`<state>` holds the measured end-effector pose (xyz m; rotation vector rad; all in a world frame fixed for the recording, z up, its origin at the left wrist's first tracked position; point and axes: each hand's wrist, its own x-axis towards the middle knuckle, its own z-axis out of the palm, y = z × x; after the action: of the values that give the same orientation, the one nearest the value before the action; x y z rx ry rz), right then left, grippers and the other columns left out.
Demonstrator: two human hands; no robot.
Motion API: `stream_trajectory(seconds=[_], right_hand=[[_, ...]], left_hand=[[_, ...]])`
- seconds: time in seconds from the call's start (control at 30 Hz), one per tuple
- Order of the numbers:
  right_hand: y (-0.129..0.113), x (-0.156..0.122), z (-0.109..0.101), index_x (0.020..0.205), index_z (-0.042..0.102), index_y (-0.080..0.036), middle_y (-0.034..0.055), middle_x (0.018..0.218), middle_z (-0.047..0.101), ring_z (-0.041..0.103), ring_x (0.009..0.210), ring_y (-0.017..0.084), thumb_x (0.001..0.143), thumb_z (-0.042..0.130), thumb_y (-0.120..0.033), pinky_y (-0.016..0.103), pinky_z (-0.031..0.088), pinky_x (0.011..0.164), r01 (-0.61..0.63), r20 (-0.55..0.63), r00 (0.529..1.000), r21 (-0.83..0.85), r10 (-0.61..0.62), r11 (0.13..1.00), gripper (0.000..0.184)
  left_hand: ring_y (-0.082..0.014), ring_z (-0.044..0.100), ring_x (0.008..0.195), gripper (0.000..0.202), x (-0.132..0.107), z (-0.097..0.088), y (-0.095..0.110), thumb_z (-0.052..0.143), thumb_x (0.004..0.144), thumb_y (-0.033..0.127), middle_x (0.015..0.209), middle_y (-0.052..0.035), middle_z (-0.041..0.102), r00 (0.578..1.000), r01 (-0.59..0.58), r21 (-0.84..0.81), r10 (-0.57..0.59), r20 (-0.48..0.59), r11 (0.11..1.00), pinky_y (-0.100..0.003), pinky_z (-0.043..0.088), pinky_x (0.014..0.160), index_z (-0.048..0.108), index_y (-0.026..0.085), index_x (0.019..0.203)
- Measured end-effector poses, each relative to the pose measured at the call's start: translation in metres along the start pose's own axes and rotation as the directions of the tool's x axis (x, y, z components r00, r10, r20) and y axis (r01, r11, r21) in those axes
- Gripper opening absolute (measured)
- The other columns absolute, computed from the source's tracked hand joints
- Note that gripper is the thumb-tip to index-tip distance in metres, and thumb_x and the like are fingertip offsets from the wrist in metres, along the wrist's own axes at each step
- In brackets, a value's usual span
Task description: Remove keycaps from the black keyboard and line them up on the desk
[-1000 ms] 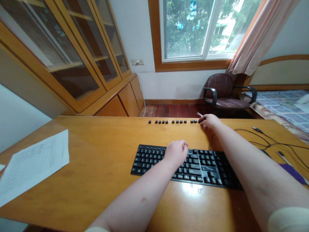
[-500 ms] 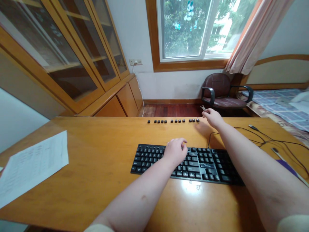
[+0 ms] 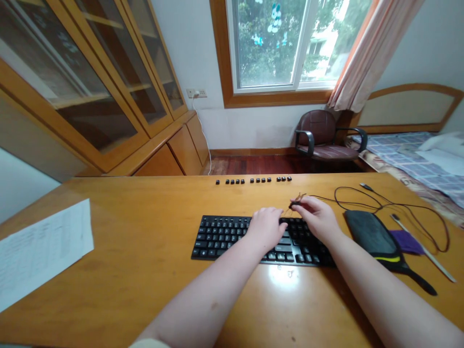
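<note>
A black keyboard lies on the wooden desk, partly covered by my hands. My left hand rests palm down on its middle upper part, fingers together and thumb apart, holding nothing that I can see. My right hand is closed on a small wire keycap puller, held over the keyboard's upper edge close to my left fingertips. Its thin wires are small and blurred. Beyond the keyboard, several black keycaps stand in a spaced row along the desk's far edge.
To the right lie a dark brush-like tool with a handle, a purple cloth, a thin white-handled brush and a looped USB cable. Paper sheets are at the left. A chair stands beyond the desk.
My right hand has come back from the far edge beside the keycap row to the keyboard, carrying the keycap puller. My left hand stays on the keyboard. The view has shifted slightly right.
</note>
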<state>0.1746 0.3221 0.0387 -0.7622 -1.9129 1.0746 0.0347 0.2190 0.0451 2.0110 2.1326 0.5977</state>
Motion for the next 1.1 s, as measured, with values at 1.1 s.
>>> stream_trajectory(seconds=[1.1], right_hand=[[0.006,-0.006,0.002,0.084,0.058,-0.024,0.0038,0.081,0.067,0.062,0.075,0.020,0.087,0.044,-0.034,0.030,0.045,0.066,0.175,0.328,0.945,-0.470,-0.014,0.865,0.017]], left_hand=[[-0.0229,0.059,0.095,0.025,0.007,0.009,-0.002,0.051,0.085,0.037,0.098,-0.0049,0.068,0.993,0.063,-0.001,-0.062,0.096,0.998,-0.036,0.045,0.086,0.065,0.025,0.102]])
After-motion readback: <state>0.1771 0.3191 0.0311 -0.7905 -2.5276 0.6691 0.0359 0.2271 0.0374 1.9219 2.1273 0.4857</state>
